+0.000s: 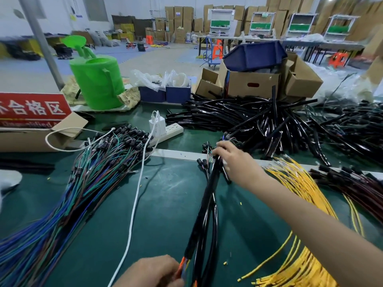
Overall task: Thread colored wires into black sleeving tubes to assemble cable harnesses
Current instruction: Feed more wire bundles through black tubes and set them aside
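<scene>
Head view: a bundle of sleeved harnesses [207, 214] is held stretched over the middle of the counter [165, 193], running from near to far. Its far end, where small black connectors [204, 162] fan out, is gripped by the right hand [230, 160], fingers curled round the bundle. The near end is taken by the left hand [151, 272], which is closed on the orange and blue wire ends [183, 266] emerging there. The hands are thus well apart, one at each end.

The bundle is judged light and limp. Its glossy sleeves [199, 235] look slippery and bend easily, so sagging in the middle is to be expected. The thin wire ends and connectors should not be tugged hard. Hold is best taken on the sleeves, close to an end, with bare wire only pinched to feed or steady it.

To the left a mass of blue, green and brown wires [83, 193] is spread; to the right lie yellow wires [300, 193] and darker leads [356, 183]. Loose tubes [259, 121] are heaped behind. A white cable [134, 204] is run from a power strip [167, 131] across the green mat. A watering can [97, 83], boxes [250, 83] and a red sign [31, 108] stand at the back. Beyond them a warehouse floor with stacked cartons is seen.
</scene>
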A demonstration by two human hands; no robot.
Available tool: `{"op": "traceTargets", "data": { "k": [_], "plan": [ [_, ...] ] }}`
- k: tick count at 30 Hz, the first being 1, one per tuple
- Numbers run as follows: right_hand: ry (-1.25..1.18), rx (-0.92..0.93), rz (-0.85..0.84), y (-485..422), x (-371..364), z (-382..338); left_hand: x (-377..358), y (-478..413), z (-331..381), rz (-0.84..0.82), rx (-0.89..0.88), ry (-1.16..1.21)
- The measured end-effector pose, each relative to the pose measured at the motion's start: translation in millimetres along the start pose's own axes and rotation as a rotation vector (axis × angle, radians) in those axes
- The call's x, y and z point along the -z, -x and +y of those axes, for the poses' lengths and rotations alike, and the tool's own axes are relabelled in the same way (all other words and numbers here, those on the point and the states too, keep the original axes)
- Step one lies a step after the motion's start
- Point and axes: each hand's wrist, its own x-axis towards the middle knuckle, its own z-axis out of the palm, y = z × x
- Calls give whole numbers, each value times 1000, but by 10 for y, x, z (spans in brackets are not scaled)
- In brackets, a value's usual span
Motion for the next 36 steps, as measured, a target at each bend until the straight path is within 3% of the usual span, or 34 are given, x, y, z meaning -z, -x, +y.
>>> {"op": "traceTargets", "data": {
  "k": [2, 4, 5, 8, 10, 13, 16, 19, 23, 30, 36],
  "plan": [
    [-5, -3, -102, 72, -118, -52, 45, 11, -71, -187, -105, -87],
    [-61, -13, -101, 156, -228, -83, 207, 3, -141, -194, -78, -69],
    [-96, 0, -60, 197, -270, -111, 305, 8, -197, -80, -25, -41],
    [-173, 48, 87, 286, -358, -258, 610, -109, -554, 501, -1, -139],
    [-218, 20, 70, 293, -438, -426, 848, -338, -836, 720, 224, -347],
    [-224, -144, -61, 309, -660, -694, 1031, -611, -1076, 679, 622, -466],
    [-219, -192, -53, 375, -880, -772, 991, -669, -1219, 795, 545, -375],
    [-462, -177, 72, 397, -966, -699, 1045, -601, -1328, 960, 478, -199],
    [-556, -157, 171, 380, -965, -690, 1211, -543, -1427, 982, 529, -208],
    [-545, -159, 186, 391, -990, -687, 1379, -666, -1366, 927, 592, -332],
    [-561, -166, 203, 421, -1001, -666, 1645, -1196, -1319, 762, 464, -519]
  ]
}}
